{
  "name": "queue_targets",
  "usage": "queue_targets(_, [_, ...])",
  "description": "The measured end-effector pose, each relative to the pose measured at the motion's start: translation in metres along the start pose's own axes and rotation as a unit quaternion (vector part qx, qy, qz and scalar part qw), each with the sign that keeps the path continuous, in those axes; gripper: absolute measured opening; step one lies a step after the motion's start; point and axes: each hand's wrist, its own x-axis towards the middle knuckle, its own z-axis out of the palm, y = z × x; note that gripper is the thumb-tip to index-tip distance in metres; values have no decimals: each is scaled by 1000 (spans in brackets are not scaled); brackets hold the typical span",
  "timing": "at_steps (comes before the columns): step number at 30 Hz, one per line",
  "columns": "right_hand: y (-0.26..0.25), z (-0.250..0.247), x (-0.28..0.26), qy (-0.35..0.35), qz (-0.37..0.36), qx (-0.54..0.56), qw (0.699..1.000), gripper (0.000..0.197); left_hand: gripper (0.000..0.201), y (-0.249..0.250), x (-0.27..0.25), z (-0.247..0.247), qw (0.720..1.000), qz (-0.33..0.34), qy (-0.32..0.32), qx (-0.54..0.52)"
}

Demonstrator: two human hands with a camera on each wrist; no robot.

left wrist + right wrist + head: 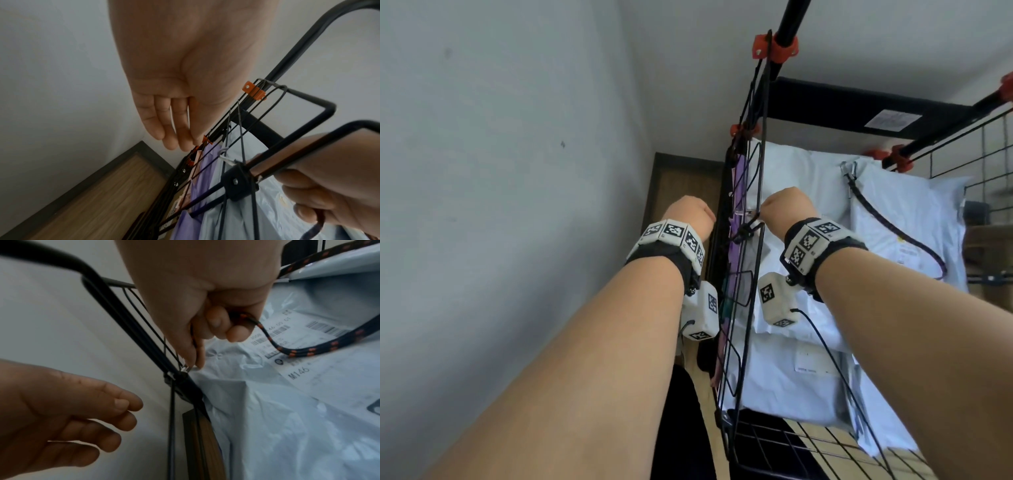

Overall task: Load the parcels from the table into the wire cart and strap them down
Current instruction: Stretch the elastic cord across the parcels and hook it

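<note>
So the pale blue poly mailer parcels [808, 192] are already inside the wire cart [751, 212], filling the right half of the head view, with a purple one [207, 155] squeezed flat against the cart's side panel and mostly hidden by the wires. The right hand [207, 311] is curled around a black bungee cord with orange flecks [320, 347], and its fingertips pinch the metal hook end right at the cart's side wire, center of the right wrist view; the hook itself is tiny and blurry, so I can't tell if it's actually caught on the wire. The cord's far end hooks near an orange clamp [897, 159] at upper right of the head view. The left hand [179, 104] sits outside the panel, fingers loosely extended, holding nothing. From the head camera both hands' fingers are hidden behind the wrists.
</note>
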Motion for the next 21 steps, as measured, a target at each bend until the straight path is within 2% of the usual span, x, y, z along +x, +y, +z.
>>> queue_targets(6, [6, -5, 10, 29, 24, 82, 996, 22, 27, 7, 16, 3, 999, -4, -34, 36])
queue_targets(10, [9, -6, 14, -4, 25, 78, 997, 29, 28, 13, 23, 5, 998, -12, -39, 53])
queue_targets(17, [0, 3, 15, -50, -22, 22, 998, 24, 27, 14, 26, 3, 996, -33, -34, 70])
queue_targets(21, [9, -3, 11, -50, -26, 87, 995, 22, 25, 18, 20, 1, 997, -41, -12, 61])
